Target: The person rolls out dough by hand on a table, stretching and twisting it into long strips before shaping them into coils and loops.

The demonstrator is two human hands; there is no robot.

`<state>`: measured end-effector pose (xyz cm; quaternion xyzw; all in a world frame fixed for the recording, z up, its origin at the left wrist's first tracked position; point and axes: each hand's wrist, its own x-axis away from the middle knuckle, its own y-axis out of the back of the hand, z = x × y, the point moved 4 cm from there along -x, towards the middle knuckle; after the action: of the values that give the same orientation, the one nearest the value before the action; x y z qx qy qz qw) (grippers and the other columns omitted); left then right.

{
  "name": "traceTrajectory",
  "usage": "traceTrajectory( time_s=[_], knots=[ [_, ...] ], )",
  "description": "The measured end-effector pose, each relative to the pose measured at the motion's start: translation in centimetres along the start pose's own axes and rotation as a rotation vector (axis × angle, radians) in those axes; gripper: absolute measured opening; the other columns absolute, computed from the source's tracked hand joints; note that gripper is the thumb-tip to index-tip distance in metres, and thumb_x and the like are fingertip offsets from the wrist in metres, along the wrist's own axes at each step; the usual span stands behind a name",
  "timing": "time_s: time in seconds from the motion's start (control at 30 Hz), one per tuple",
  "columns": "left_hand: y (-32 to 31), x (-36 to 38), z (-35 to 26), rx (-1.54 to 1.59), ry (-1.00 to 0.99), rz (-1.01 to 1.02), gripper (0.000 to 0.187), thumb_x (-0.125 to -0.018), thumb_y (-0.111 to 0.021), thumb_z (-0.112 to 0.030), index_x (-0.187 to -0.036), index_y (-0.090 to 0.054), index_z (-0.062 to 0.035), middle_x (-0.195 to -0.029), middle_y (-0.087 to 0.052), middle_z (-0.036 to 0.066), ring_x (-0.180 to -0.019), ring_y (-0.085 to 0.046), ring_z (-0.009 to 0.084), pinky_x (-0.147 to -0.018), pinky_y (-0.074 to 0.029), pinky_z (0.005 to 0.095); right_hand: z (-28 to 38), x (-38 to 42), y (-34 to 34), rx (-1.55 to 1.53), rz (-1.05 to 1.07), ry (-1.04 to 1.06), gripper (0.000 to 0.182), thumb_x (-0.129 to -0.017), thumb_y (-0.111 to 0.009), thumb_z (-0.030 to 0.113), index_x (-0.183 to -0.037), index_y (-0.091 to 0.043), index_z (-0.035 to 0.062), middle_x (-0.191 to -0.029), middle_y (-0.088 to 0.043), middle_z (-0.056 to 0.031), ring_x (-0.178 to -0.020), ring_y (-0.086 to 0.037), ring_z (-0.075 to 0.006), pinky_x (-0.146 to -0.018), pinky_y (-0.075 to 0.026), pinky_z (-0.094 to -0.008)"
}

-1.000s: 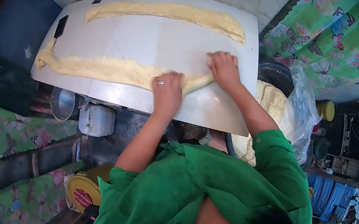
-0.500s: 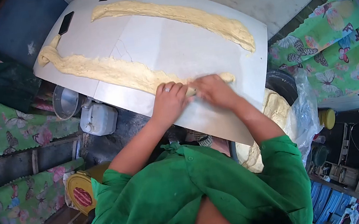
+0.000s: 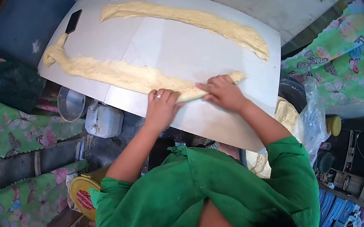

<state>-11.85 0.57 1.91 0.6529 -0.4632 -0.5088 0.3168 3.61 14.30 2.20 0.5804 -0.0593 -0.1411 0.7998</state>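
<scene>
A long, flat strip of pale dough runs along the near side of the white tabletop; its right end is rolled into a narrow cylinder. My left hand, a ring on one finger, curls its fingers over the near edge of this strip. Farther right, my right hand is closed over the rolled part, and the tip of the dough pokes out beyond it. The undersides of both hands are hidden. A second dough strip lies along the far side, apart from my hands.
A black phone lies at the table's far left corner. Below the left edge are a white plastic jug and a metal pot. More dough sits beside clear plastic under the right edge.
My hands have moved apart: the left a little leftward, the right slightly rightward. More of the rolled dough shows between them. The whole view has shifted slightly.
</scene>
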Motion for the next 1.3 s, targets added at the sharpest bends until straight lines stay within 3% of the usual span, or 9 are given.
traceTrajectory(
  time_s=[0.13,0.2,0.57,0.7,0.77,0.87,1.07,1.2,1.3],
  knots=[
    [1.1,-1.4,2.6,0.092,0.356,0.193,0.029,-0.078,-0.066,-0.026,-0.099,-0.06,-0.0053,-0.099,-0.061,0.009,-0.104,-0.05,0.0308,-0.095,-0.025,0.0471,-5.5,-3.4,-0.8,0.44,-0.393,-0.222,0.046,-0.089,-0.053,0.036,-0.131,-0.051,0.0165,-0.123,-0.053,-0.0093,-0.109,-0.048,-0.0281,-0.095,-0.031,-0.044],
    [1.8,-2.2,2.7,-0.024,0.444,-0.335,0.027,-0.077,-0.065,-0.02,-0.098,-0.06,-0.0032,-0.095,-0.061,0.01,-0.105,-0.049,0.0316,-0.096,-0.024,0.0476,-5.2,-5.2,0.3,0.362,-0.432,-0.267,0.044,-0.09,-0.053,0.034,-0.13,-0.051,0.0164,-0.122,-0.054,-0.0094,-0.108,-0.049,-0.0275,-0.094,-0.032,-0.0428],
    [1.6,0.7,1.9,0.052,0.078,0.273,0.022,-0.08,-0.066,-0.024,-0.093,-0.062,-0.0063,-0.092,-0.055,0.008,-0.093,-0.052,0.0258,-0.088,-0.033,0.0441,0.7,-1.6,0.2,-0.053,0.046,0.055,0.045,-0.082,-0.064,0.037,-0.122,-0.057,0.0165,-0.09,-0.052,-0.0046,-0.09,-0.051,-0.0215,-0.083,-0.037,-0.0361],
    [2.8,-3.3,4.5,-0.165,0.319,-0.362,0.016,-0.082,-0.061,-0.022,-0.086,-0.061,-0.0063,-0.086,-0.055,0.008,-0.089,-0.052,0.0262,-0.084,-0.034,0.0457,-2.5,-7.7,-0.3,0.333,-0.356,-0.217,0.041,-0.084,-0.06,0.032,-0.121,-0.057,0.0153,-0.098,-0.056,-0.004,-0.093,-0.051,-0.0219,-0.083,-0.037,-0.038],
    [1.3,-4.0,5.7,-0.059,0.202,-0.137,0.017,-0.082,-0.061,-0.022,-0.089,-0.061,-0.0064,-0.088,-0.055,0.008,-0.089,-0.052,0.0265,-0.083,-0.035,0.0449,-1.5,-9.8,1.1,0.305,-0.443,-0.14,0.038,-0.086,-0.056,0.028,-0.121,-0.056,0.0138,-0.107,-0.057,-0.0049,-0.096,-0.051,-0.0234,-0.084,-0.038,-0.0376],
    [0.4,-2.4,4.4,-0.013,0.026,0.138,0.019,-0.081,-0.062,-0.021,-0.094,-0.061,-0.0072,-0.093,-0.057,0.008,-0.091,-0.053,0.0252,-0.083,-0.038,0.0419,2.8,-7.1,-2.3,-0.066,-0.216,0.232,0.038,-0.088,-0.053,0.028,-0.124,-0.056,0.0154,-0.103,-0.056,-0.0058,-0.096,-0.05,-0.0235,-0.083,-0.038,-0.0366],
    [2.0,-0.3,4.9,0.023,0.182,0.187,0.021,-0.08,-0.065,-0.026,-0.088,-0.065,-0.0068,-0.084,-0.059,0.009,-0.1,-0.052,0.0275,-0.091,-0.031,0.0457,1.4,-6.1,-0.2,0.026,0.231,-0.066,0.041,-0.089,-0.053,0.028,-0.129,-0.053,0.0203,-0.11,-0.054,-0.0054,-0.1,-0.048,-0.0224,-0.086,-0.036,-0.0378],
    [3.9,-3.1,7.4,-0.078,0.398,-0.254,0.023,-0.082,-0.058,-0.021,-0.098,-0.062,-0.0043,-0.088,-0.06,0.008,-0.096,-0.052,0.0293,-0.087,-0.032,0.0475,-2.8,-12.9,0.0,0.286,-0.351,-0.254,0.04,-0.088,-0.055,0.027,-0.128,-0.054,0.0239,-0.112,-0.055,-0.006,-0.101,-0.048,-0.0235,-0.089,-0.034,-0.0386],
    [1.1,-2.6,7.9,-0.033,0.139,0.049,0.032,-0.079,-0.063,-0.022,-0.105,-0.061,-0.0046,-0.091,-0.059,0.006,-0.092,-0.054,0.0256,-0.084,-0.036,0.0443,-1.2,-11.7,-1.1,-0.006,-0.323,-0.126,0.04,-0.088,-0.055,0.028,-0.128,-0.054,0.0259,-0.108,-0.055,-0.0044,-0.099,-0.049,-0.0232,-0.088,-0.035,-0.0391]
  ],
)
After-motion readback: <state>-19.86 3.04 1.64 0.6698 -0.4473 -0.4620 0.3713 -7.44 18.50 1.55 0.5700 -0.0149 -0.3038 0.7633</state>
